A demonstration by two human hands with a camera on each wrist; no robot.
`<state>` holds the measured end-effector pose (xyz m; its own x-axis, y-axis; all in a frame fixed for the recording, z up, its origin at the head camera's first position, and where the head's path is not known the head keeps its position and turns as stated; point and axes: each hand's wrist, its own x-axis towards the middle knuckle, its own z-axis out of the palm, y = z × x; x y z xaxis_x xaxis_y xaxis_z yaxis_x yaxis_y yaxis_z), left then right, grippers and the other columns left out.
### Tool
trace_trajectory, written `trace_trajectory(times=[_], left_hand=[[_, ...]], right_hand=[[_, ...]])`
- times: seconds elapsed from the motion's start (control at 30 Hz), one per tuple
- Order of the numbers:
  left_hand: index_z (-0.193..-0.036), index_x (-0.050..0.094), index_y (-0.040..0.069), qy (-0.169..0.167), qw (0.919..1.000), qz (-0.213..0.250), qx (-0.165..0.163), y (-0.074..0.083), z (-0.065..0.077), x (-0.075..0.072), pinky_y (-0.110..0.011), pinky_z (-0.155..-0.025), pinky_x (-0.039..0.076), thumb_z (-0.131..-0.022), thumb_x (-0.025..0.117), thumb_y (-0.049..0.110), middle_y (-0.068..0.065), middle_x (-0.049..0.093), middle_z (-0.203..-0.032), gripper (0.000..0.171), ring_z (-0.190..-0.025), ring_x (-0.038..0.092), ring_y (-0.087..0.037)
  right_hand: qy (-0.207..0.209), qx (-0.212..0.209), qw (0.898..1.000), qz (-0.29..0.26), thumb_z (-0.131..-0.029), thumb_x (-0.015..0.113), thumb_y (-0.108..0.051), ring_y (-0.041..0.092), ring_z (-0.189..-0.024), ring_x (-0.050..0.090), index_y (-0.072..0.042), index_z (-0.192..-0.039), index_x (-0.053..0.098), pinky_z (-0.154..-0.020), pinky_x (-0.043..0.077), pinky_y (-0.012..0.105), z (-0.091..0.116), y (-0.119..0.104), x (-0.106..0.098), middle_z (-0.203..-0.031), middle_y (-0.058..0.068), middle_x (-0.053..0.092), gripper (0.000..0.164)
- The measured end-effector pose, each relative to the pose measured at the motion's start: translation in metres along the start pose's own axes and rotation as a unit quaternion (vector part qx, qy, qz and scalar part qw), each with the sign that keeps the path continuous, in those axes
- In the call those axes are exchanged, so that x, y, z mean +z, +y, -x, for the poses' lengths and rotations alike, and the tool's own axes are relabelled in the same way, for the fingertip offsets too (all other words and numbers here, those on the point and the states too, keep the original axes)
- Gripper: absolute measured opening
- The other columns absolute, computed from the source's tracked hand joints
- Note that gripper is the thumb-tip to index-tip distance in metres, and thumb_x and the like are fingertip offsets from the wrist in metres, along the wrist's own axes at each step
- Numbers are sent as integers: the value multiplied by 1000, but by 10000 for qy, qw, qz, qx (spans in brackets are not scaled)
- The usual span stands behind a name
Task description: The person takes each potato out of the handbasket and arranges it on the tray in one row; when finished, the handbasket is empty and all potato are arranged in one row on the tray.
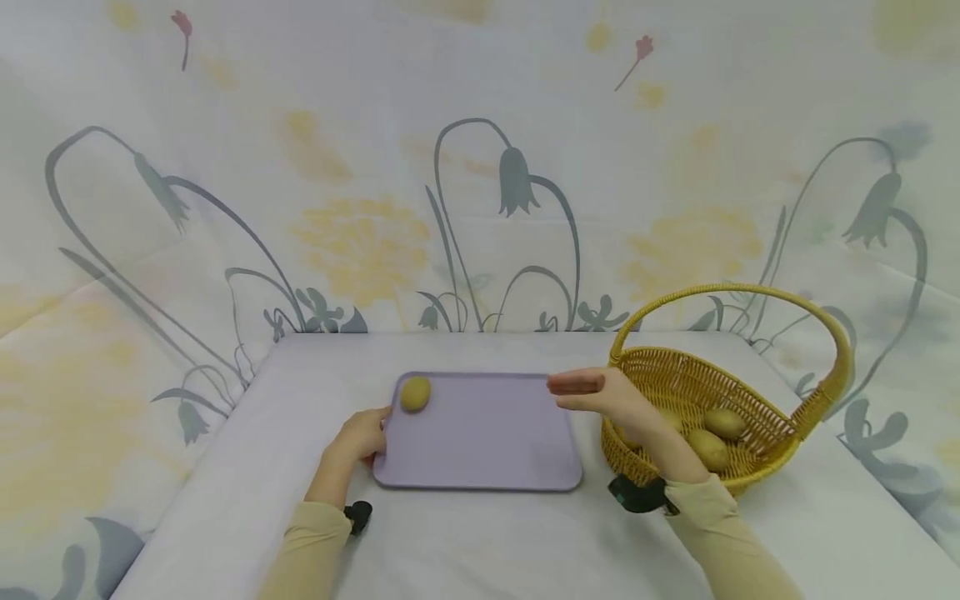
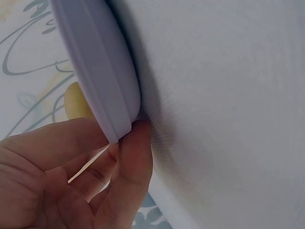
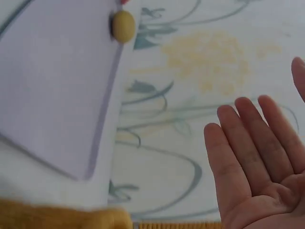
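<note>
My left hand (image 1: 358,437) pinches the left rim of a pale lilac tray (image 1: 480,433). In the left wrist view the thumb lies on one side of the rim and the fingers on the other. One yellowish potato (image 1: 415,393) lies in the tray's far left corner. My right hand (image 1: 603,396) is held in the air between the tray's right edge and a yellow wicker basket (image 1: 667,371). Its fingers are straight and together, with the palm empty in the right wrist view. Several potatoes (image 1: 707,450) lie inside the basket, partly hidden by my right arm.
The basket's tall arched handle (image 1: 738,288) rises at the right of the white-covered table (image 1: 480,542). Behind the table and at its sides hangs a flower-printed cloth (image 1: 480,275). Each wrist carries a small black camera (image 1: 637,493).
</note>
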<state>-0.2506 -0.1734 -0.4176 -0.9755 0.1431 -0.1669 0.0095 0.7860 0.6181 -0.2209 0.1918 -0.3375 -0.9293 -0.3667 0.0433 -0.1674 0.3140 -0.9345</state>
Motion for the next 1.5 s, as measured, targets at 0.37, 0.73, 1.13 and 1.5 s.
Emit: trace_trajectory(times=[0.37,0.73,1.13,1.5], left_hand=[[-137,38,-5,-24,10000,60,-38,-1,0,-5,-26,-42,50,-66,55,-13,-14,57,-80,73,-45,49,-15],[-137,37,-6,-134,9997,186,19,-1,1,1,-27,-43,51,-64,55,-15,-12,55,-77,75,-49,50,-17],[-137,38,-5,-53,9999,104,-67,-1,1,1,-26,-42,50,-66,54,-14,-10,54,-75,73,-47,50,-16],[-137,38,-5,-56,9999,110,-75,-1,1,1,-26,-42,50,-66,54,-14,-10,54,-75,74,-48,51,-16]], right_hand=[[1106,-112,9934,-290,-91,57,-15,-3,-99,58,-3,-123,58,-84,43,10,45,26,-98,-105,-17,64,35],[605,126,9845,-1639,-93,49,-4,-1,-103,57,7,-135,40,-92,45,17,37,86,-126,-111,-14,62,44],[-365,1157,9907,614,-87,62,-19,40,-130,29,11,-138,32,-103,37,43,33,102,-126,-141,29,30,66],[-531,1410,9849,851,-80,69,-13,28,-114,49,12,-133,38,-84,47,20,32,104,-121,-139,32,32,66]])
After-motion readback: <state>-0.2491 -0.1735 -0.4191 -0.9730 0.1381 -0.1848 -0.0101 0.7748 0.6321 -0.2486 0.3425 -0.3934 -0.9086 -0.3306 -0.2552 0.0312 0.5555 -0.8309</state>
